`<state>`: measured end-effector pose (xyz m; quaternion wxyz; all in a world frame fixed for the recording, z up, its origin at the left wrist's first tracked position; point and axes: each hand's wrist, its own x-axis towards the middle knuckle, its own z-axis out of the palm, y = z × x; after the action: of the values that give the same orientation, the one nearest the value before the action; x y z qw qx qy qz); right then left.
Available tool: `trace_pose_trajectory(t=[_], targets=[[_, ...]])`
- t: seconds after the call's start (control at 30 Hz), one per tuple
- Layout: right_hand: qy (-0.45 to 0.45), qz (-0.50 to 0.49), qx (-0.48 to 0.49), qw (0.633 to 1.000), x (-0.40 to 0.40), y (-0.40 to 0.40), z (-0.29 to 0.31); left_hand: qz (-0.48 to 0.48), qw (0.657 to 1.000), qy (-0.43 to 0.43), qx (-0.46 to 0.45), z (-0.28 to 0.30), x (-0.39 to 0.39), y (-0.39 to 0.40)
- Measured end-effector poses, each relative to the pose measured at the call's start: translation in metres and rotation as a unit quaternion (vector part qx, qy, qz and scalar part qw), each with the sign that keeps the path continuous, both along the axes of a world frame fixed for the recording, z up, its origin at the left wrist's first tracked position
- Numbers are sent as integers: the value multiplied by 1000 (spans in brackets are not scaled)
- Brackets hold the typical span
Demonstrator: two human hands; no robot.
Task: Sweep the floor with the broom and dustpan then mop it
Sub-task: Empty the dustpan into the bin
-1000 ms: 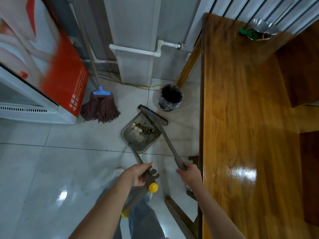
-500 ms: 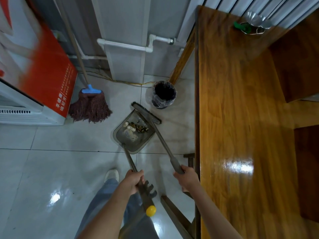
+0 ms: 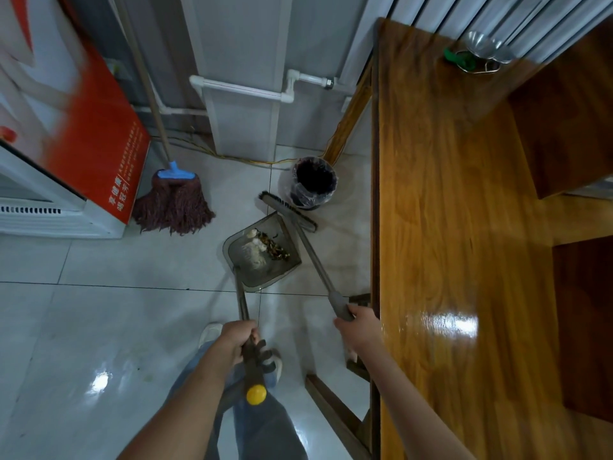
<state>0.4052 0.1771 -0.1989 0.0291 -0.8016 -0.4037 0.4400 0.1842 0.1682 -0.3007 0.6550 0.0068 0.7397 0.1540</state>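
The dustpan [image 3: 262, 257] is sitting on the floor [image 3: 99, 327] ahead of both hands, its grey plastic tray holding a small heap of pale scraps and dark crumbs, so the sweeping is looking nearly finished. Emptying it is still to do, and the mopping seems not yet begun.

The left hand [image 3: 237, 340] is gripping the dustpan's long thin handle, above a toothed comb and a yellow end cap. The right hand [image 3: 356, 327] is gripping the broom [image 3: 288, 210] by its slim grey shaft; the narrow dark bristle head is lying just beyond the tray's far edge.

Further out from the hands, a lined round bin [image 3: 311, 182] is standing just beyond the broom head. The mop [image 3: 172, 202], with shaggy reddish-brown strands, a blue clamp and a wooden pole, is resting out beyond the left hand. The tiles are gleaming, glossy and pale. A varnished wooden table [image 3: 447, 227] is running beside the right hand.
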Motion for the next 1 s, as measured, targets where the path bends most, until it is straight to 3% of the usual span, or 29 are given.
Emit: trace_pose_trajectory(t=[0.57, 1.0], targets=[[-9, -37, -25, 999, 5, -19, 8, 43, 998, 18, 39, 36, -44, 16], [13, -52, -63, 997, 9, -24, 21, 41, 993, -18, 107, 75, -54, 43]])
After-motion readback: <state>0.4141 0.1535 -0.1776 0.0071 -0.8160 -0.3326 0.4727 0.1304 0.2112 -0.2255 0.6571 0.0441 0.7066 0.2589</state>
